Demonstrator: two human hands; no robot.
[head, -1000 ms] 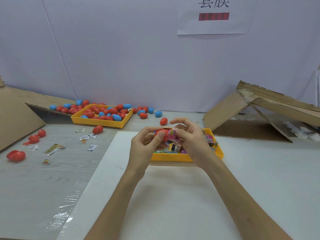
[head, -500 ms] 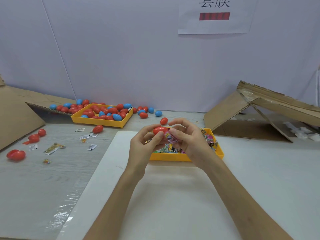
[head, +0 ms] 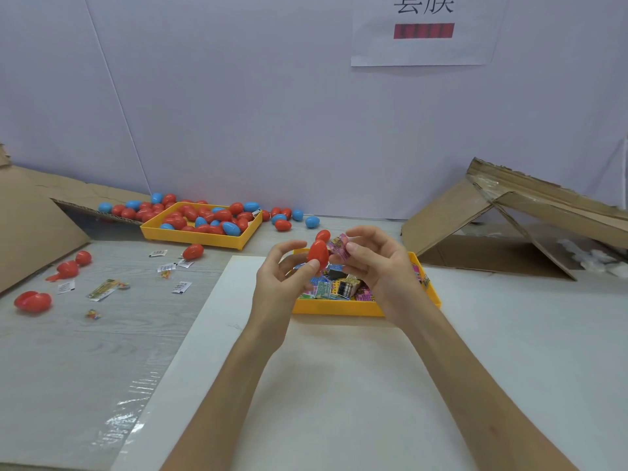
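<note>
My left hand [head: 282, 277] holds a red plastic egg [head: 318, 254] between thumb and fingers, raised above the near yellow tray [head: 339, 309]. My right hand [head: 380, 266] pinches a small pink printed sleeve [head: 338, 245] right beside the egg's top. The tray below holds several small colourful printed packets [head: 336, 287]. Part of the tray is hidden behind both hands.
A second yellow tray [head: 200, 237] at the back left is heaped with red and blue eggs, more spilling around it. Loose eggs [head: 33, 300] and small packets [head: 105, 288] lie on the left tabletop. Cardboard pieces [head: 509, 215] stand at the right and far left. A white board [head: 339, 385] covers the near table.
Both hands rose a little above the tray. The red egg now stands more upright in my left hand, and the pink sleeve has come off to its upper right in my right fingers.
</note>
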